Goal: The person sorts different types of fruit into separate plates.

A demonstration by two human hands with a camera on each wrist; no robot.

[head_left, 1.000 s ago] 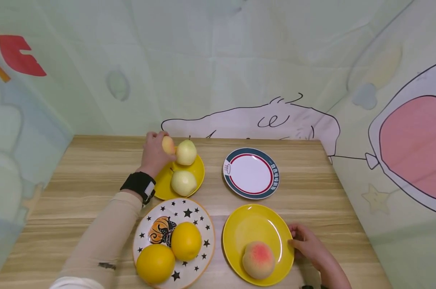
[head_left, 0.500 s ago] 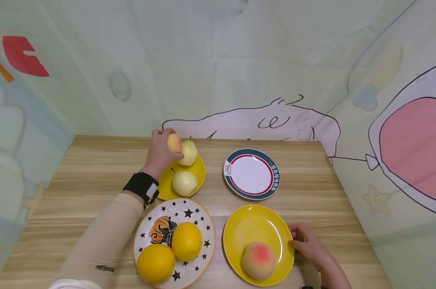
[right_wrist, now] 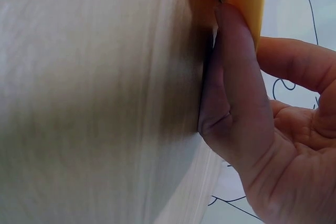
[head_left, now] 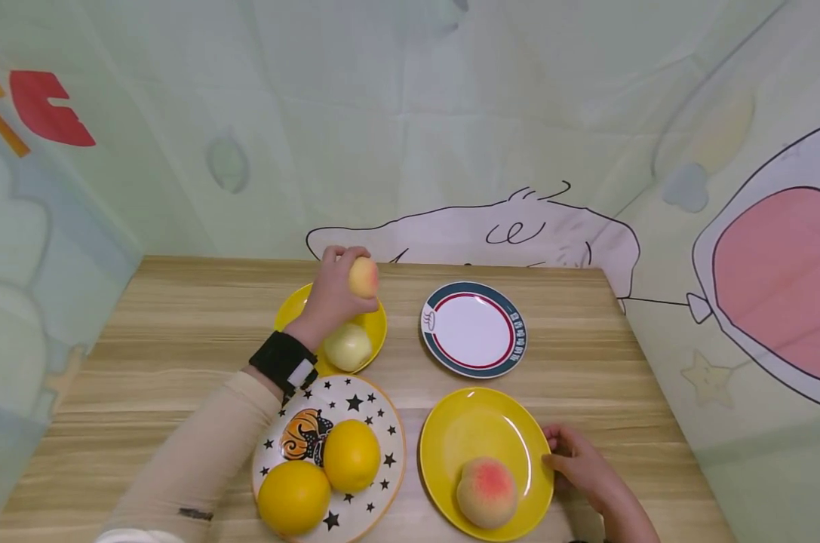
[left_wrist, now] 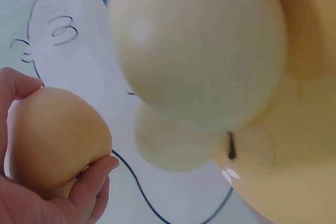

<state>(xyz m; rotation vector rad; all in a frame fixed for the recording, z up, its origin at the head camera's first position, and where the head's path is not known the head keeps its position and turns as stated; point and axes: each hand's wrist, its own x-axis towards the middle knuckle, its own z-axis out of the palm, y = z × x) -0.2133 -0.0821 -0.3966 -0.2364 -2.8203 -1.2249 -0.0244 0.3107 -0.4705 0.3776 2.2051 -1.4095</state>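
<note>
My left hand (head_left: 335,296) grips a peach (head_left: 364,277) over the far side of the small yellow plate (head_left: 290,308). In the left wrist view, thumb and fingers wrap that peach (left_wrist: 58,137) beside two pale pears. The nearer pear (left_wrist: 199,45) fills the top of that view; behind it is the other pear (left_wrist: 170,140). From the head, one pear (head_left: 348,347) shows on the plate and the hand covers the other. My right hand (head_left: 589,471) pinches the right rim of a larger yellow plate (head_left: 457,426), where a second peach (head_left: 487,492) lies.
A star-patterned plate (head_left: 376,509) at the front left bears two oranges (head_left: 351,455). Back right stands a white plate with a blue rim (head_left: 474,328). The wooden table (head_left: 179,317) ends at a printed cloth (head_left: 328,136) behind and at both sides.
My left hand has carried the peach to the right, across the small yellow plate, and now covers the far pear. The right hand stays at the larger plate's rim.
</note>
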